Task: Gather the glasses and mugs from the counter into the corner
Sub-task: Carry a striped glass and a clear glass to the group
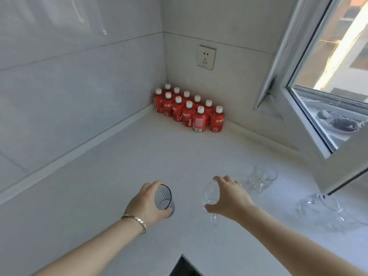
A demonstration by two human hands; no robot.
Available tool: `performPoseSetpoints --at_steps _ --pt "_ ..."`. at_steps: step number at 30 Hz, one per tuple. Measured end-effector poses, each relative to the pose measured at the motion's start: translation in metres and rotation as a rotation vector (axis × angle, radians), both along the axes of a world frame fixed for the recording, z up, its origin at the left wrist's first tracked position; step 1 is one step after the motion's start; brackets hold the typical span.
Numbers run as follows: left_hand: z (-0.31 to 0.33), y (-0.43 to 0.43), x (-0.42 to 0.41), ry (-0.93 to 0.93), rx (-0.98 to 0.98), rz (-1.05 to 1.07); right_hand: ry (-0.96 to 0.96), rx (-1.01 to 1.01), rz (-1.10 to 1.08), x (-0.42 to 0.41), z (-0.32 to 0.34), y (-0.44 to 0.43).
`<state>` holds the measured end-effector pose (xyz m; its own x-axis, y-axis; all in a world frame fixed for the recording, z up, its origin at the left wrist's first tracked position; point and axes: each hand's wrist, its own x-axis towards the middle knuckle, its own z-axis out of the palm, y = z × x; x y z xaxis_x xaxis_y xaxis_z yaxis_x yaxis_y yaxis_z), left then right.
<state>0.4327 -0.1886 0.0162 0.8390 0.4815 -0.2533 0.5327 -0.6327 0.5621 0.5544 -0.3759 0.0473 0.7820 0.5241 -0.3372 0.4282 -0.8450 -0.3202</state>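
My left hand (146, 204) grips a grey ribbed glass (163, 198) from its left side, low over the white counter (119, 176). Wrapped around a clear glass (211, 196) is my right hand (229, 198), thumb below and fingers on top. A clear glass mug (260, 179) stands just beyond my right hand. Another clear glass mug (320, 208) sits at the far right near the window frame. The corner lies ahead, past both hands.
Several red bottles with white caps (189, 110) fill the corner against the tiled walls. A wall socket (206, 57) is above them. An open window sash (310, 108) juts over the counter's right side. A dark gap (183, 267) cuts the counter's near edge.
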Motion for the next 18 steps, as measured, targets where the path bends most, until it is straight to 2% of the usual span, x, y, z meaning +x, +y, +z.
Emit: performPoseSetpoints --at_steps 5,18 --pt "0.017 -0.015 -0.14 -0.056 0.05 0.24 -0.017 0.049 0.274 -0.091 0.008 0.027" --pt "0.031 -0.015 -0.494 0.105 0.078 0.798 0.037 0.072 0.887 -0.382 0.027 0.143"
